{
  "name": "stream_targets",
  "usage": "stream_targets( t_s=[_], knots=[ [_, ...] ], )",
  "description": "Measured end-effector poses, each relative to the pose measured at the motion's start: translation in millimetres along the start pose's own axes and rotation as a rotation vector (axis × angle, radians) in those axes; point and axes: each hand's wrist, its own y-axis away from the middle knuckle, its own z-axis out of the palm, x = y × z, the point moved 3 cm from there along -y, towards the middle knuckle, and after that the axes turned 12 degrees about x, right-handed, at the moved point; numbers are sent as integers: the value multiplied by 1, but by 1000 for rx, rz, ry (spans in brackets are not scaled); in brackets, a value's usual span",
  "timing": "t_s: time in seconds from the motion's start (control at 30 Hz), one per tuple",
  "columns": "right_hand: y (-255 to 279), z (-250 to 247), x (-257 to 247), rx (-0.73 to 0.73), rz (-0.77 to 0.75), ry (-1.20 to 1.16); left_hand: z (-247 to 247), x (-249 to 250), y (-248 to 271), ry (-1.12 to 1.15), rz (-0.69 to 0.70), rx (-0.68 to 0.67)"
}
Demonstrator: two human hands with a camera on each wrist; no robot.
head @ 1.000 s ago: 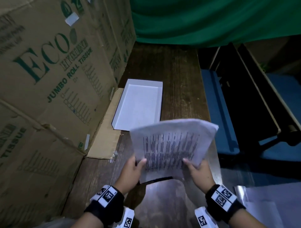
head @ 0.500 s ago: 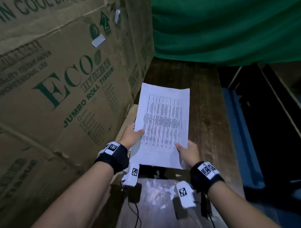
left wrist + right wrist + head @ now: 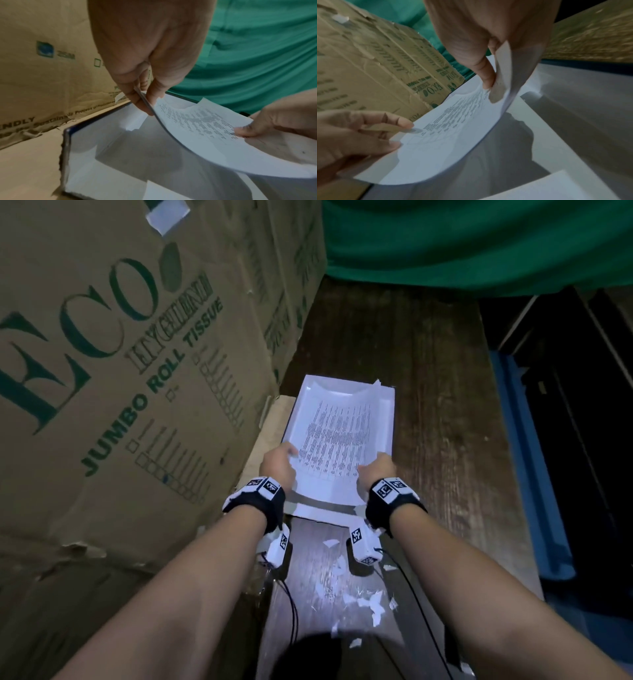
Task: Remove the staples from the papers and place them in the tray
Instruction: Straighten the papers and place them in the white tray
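Stacked cardboard cartons (image 3: 113,364) printed "ECO Hygiene Jumbo Roll Tissue" fill the left side, standing along a dark wooden table (image 3: 442,412). A green cloth (image 3: 479,244) hangs across the far end. A flat piece of cardboard (image 3: 265,436) lies at the foot of the cartons, just beside the white tray (image 3: 388,419), which sits on the table with its long side running away from the person.

The printed papers (image 3: 337,440) are held low over the tray, sagging in the middle so the sheet bows down toward the tray floor (from the wrist views the near edge curves well below the gripped sides). One far corner of the sheet sticks up, ragged.

The left hand (image 3: 278,465) pinches the left edge of the papers between thumb and curled fingers. The right hand (image 3: 376,474) does the same on the right edge, thumb on top of the print. Both wrists wear black bands with white marker blocks.

Small torn paper scraps (image 3: 359,601) lie scattered on the near tabletop, between the forearms.
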Motion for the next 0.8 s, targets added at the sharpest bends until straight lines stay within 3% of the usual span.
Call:
stream_targets(
  t_s=[0.17,0.33,0.53,0.67,0.8],
  knots=[
    [-2,10,4,-16,-105,164,20,-7,1,-93,-39,-11],
    [2,11,12,-51,-226,306,31,-14,6,-246,26,-58],
    [13,-24,30,-71,-341,158,26,-10,13,-369,113,-108],
    [39,-81,80,53,-439,158,16,-15,30,-295,196,-15],
    [84,-126,165,91,-336,302,10,-30,71,-188,306,-1]
  ],
)
